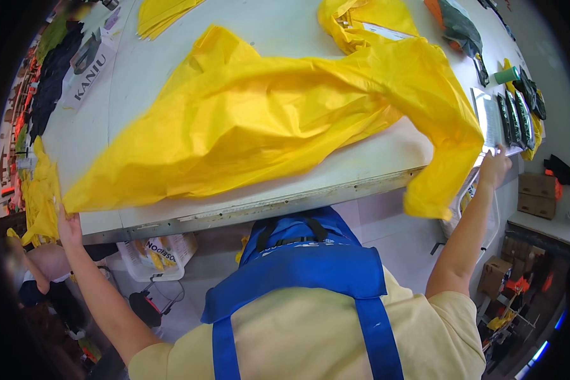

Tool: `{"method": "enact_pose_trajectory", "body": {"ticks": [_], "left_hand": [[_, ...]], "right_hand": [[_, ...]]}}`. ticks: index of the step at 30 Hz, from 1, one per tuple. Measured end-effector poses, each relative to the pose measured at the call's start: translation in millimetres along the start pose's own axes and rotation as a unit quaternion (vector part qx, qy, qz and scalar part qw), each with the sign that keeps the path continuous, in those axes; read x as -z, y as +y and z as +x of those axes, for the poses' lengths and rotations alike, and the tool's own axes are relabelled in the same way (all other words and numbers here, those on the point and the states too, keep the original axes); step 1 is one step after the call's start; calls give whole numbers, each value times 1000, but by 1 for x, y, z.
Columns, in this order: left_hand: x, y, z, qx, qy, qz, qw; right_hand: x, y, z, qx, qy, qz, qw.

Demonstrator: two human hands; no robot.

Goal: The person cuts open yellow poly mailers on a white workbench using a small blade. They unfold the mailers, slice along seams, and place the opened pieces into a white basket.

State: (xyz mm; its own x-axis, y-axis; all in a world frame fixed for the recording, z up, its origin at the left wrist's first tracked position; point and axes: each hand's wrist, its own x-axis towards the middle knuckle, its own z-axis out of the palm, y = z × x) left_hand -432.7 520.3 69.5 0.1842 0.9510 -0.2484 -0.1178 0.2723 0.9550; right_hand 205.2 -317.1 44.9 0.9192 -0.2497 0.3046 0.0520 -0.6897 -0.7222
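Observation:
A large yellow garment (253, 126) of thin, smooth fabric lies spread and rumpled across the white table (373, 152). Its left corner reaches my left hand (70, 229), whose fingers are closed on it at the table's front edge. On the right a sleeve bends down and hangs over the front edge, its end blurred. My right hand (495, 168) is stretched out past that sleeve, by the table's right end, with its fingers curled. Whatever they hold, if anything, I cannot make out. A clear flat sheet (486, 114) lies just beyond them.
More yellow fabric (358, 25) with a white label lies at the back, and a folded yellow piece (161, 16) farther left. Dark packets (516, 117) and a green roll (506, 75) lie right. Below the table stands a white bin (152, 259). Another person (38, 278) is far left.

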Motion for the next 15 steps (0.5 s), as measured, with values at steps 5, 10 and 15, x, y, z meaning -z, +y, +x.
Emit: {"method": "enact_pose_trajectory", "body": {"ticks": [5, 10, 15], "left_hand": [[10, -15, -19, 16, -5, 19, 1000], [1, 0, -35, -4, 0, 23, 1000], [-13, 26, -58, -54, -55, 34, 996]], "right_hand": [[-72, -60, -101, -257, -328, 452, 788], [-173, -45, -110, -402, -181, 614, 655], [-141, -46, -47, -207, -181, 562, 780]]}}
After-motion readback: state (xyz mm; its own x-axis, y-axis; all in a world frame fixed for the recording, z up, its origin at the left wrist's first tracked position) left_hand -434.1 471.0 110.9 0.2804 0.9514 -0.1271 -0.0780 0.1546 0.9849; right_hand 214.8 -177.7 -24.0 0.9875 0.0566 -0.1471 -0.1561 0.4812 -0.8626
